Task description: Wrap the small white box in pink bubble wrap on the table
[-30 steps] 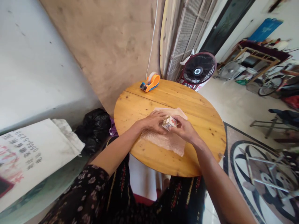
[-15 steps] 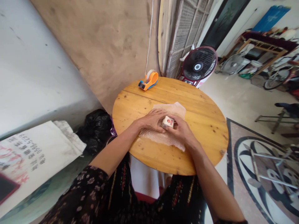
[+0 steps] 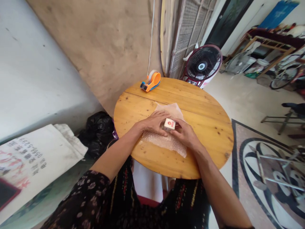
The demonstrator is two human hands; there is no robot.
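Observation:
A small white box [image 3: 169, 124] with a red mark on top sits on a sheet of bubble wrap [image 3: 172, 147], between my two hands. My left hand [image 3: 156, 122] lies over the wrap at the box's left, its fingers stretched out and its thumb near the box's lower corner. On the other side, my right hand [image 3: 186, 134] has thumb and fingers around the box's right end. Its fingertips are partly hidden. The wrap lies spread on a round wooden table [image 3: 207, 127].
An orange and blue tape dispenser [image 3: 151, 82] stands at the table's far edge, against a wooden board [image 3: 107, 41]. Behind the table is a fan [image 3: 202, 65]. Black plastic bags [image 3: 96, 132] and a white printed sack [image 3: 40, 152] are at the left.
The bubble wrap has shifted a little to the left under my hands. The box has moved slightly left and turned a little. My hands stay on either side of it.

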